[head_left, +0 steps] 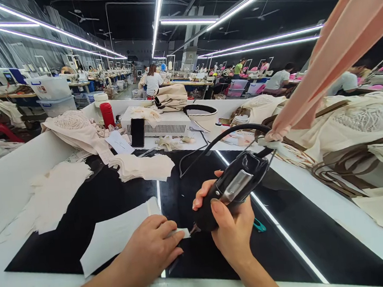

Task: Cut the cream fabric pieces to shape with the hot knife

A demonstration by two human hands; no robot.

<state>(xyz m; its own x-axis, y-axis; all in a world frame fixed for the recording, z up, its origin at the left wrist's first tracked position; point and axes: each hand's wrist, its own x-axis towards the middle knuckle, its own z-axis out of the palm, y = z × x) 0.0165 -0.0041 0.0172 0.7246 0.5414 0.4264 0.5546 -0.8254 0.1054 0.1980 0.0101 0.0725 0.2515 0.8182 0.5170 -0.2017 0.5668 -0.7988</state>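
My right hand [232, 230] is wrapped around a black corded hand tool [234, 184] with a metal plate on its side. Its narrow tip points down-left, at the end of a small white strip [185, 232]. My left hand [152, 244] lies palm down with fingers stretched out, pressing the strip against the glossy black work surface [203, 264]. Under and beside that hand is a flat white piece [118, 229], perhaps paper or cloth. From above hangs a pink fabric strap [322, 63], tied near the tool's cable end.
Cream fabric stacks [142, 166] lie behind my hands, and more cut pieces [59, 192] at left. A phone [138, 133] leans on a white box [169, 126]. Right are heaped lace garments [359, 123]. A teal snipper-like tool [259, 225] lies by my right hand. People sew beyond.
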